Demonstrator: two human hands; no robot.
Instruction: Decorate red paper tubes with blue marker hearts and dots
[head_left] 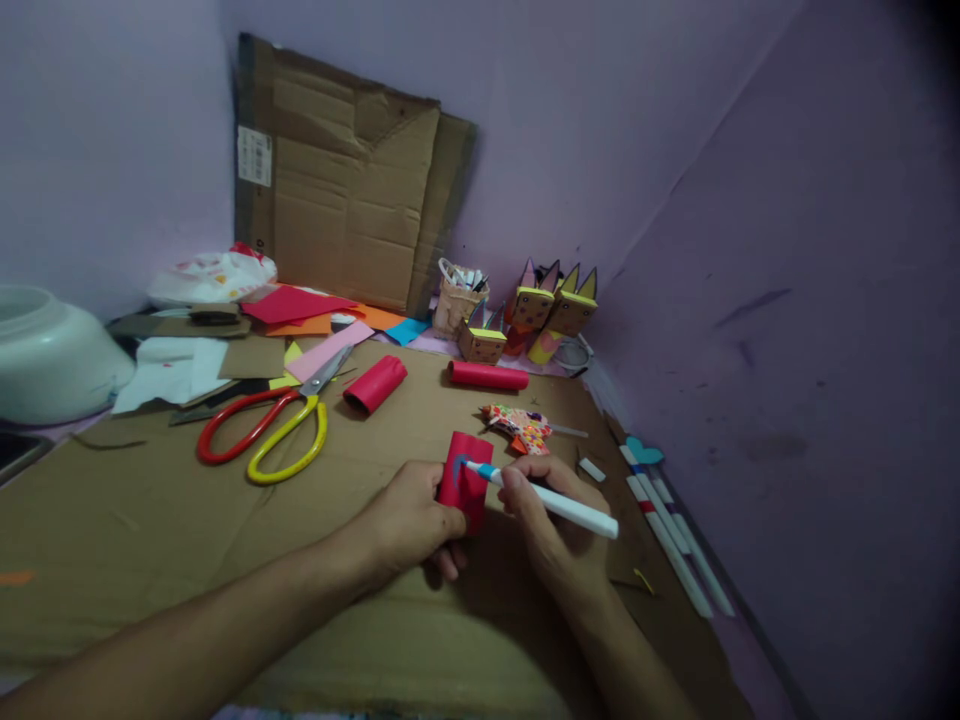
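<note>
Two bare hands meet near the middle of a flat brown cardboard sheet (150, 520). The left hand (409, 515) is closed around a short red paper-like tube (474, 500), its thumb pressed on the lower front and the other fingers partly hidden beneath. The right hand (562, 550) pinches a slim white marker with a blue band (577, 510) between thumb and forefinger; its tip appears to touch the tube beside a small curved dark-blue mark (457, 468).

The step in hand looks like drawing on the tube's facing side. A further stroke would call for a firm left hold that stops the round surface rolling, and light pressure from the right so the line stays clean.

From the tube, with twelve pointing away from the person, a floral-patterned gun-shaped tool (525, 430), probably a glue gun, lies near at one to two. A narrow red tube (487, 376) lies crosswise past twelve; a wider one with a crumpled end (375, 385) sits between ten and eleven. Large scissors with red and yellow handles (300, 440) rest between nine and ten. Farther out, white banded markers (671, 535) lie between three and four, and small cardboard boxes with pointed ears (484, 345) stand around twelve to one.
</note>
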